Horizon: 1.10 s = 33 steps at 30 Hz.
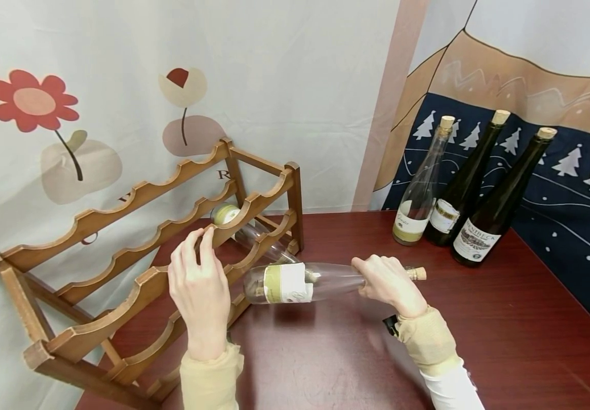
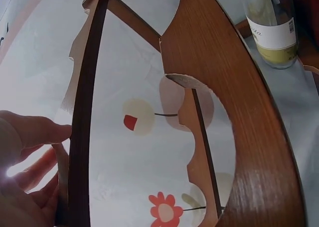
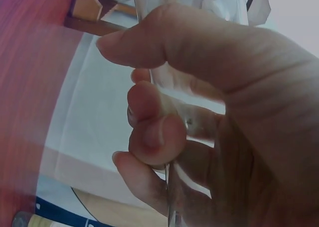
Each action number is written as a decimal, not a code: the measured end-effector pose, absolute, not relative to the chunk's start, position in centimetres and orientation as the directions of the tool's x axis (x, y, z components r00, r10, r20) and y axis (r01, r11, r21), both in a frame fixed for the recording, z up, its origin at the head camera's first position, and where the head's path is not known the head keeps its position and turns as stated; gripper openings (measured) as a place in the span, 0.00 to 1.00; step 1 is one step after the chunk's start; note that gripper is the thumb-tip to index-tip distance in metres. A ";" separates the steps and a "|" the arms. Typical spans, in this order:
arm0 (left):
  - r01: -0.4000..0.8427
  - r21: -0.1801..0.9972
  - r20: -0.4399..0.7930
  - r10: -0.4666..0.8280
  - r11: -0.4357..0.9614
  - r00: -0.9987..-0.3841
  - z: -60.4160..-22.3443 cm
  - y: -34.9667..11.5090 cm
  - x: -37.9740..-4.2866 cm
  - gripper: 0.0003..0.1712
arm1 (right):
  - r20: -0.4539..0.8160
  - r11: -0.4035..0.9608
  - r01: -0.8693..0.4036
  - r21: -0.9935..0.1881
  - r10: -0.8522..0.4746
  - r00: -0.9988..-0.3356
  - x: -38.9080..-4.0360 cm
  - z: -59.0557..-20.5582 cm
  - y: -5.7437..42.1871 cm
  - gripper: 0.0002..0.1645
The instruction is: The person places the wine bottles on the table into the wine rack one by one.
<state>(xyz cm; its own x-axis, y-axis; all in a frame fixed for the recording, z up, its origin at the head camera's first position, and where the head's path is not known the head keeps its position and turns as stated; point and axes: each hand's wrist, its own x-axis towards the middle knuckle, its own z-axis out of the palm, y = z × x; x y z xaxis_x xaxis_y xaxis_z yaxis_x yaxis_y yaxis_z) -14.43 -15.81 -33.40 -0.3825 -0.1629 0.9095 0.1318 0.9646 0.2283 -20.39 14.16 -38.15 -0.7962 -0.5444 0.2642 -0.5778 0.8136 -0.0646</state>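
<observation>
A clear wine bottle point(image 1: 333, 280) with a green-and-white label and a cork lies nearly level above the table, its base beside the rack's front. My right hand point(image 1: 389, 283) grips its neck; in the right wrist view the fingers and thumb curl round the glass. The wooden wine rack point(image 1: 141, 285) has scalloped rails. My left hand point(image 1: 200, 293) holds its upper front rail point(image 2: 79, 137), thumb on one side and fingers on the other. Another clear bottle point(image 1: 251, 232) lies low in the rack, partly hidden by the rails.
At the back right of the red-brown table point(image 1: 336, 359) stand a clear corked bottle point(image 1: 418, 188), a dark bottle point(image 1: 466, 176) and another dark bottle point(image 1: 505, 196). Behind the rack hangs a printed cloth point(image 1: 295, 85).
</observation>
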 end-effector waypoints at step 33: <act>0.149 0.233 0.912 -0.163 0.961 -0.376 -33.3 -15.8 -14.5 0.19 | 0.280 0.808 -0.579 -0.106 -0.535 -0.797 -19.8 -40.0 11.3 0.21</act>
